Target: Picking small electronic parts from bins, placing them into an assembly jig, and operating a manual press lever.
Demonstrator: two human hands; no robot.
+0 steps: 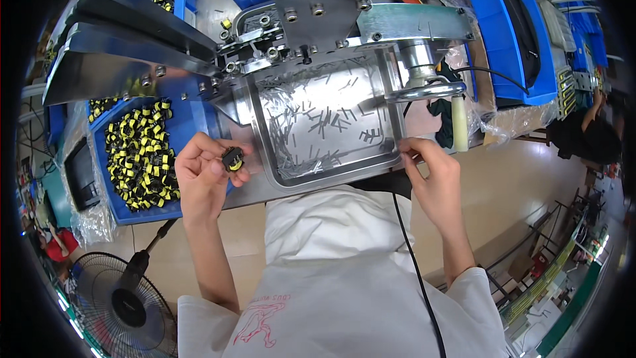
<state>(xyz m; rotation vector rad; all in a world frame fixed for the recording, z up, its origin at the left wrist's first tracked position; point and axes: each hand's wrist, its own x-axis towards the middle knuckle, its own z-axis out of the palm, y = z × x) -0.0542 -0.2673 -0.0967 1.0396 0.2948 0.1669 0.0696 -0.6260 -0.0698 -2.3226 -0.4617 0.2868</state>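
Note:
My left hand (pixel 204 171) pinches a small black part with a yellow band (pixel 232 160), which looks like a wound coil on a bobbin. It is held up just left of a shallow metal tray (pixel 298 184). Thin grey metal pins (pixel 324 118) lie scattered in that tray, denser along its left side. At the tray's right rim is my right hand (pixel 430 169), with thumb and forefinger brought together; whatever lies between them, if anything, is too small to make out.
A hand press with steel plates (pixel 318 20) and a round handwheel (pixel 427 91) stands over the tray's far side. On the left, a blue bin (pixel 192 116) holds many black-and-yellow coils. Another blue bin (pixel 540 40) stands at the right. A fan (pixel 126 305) is at lower left.

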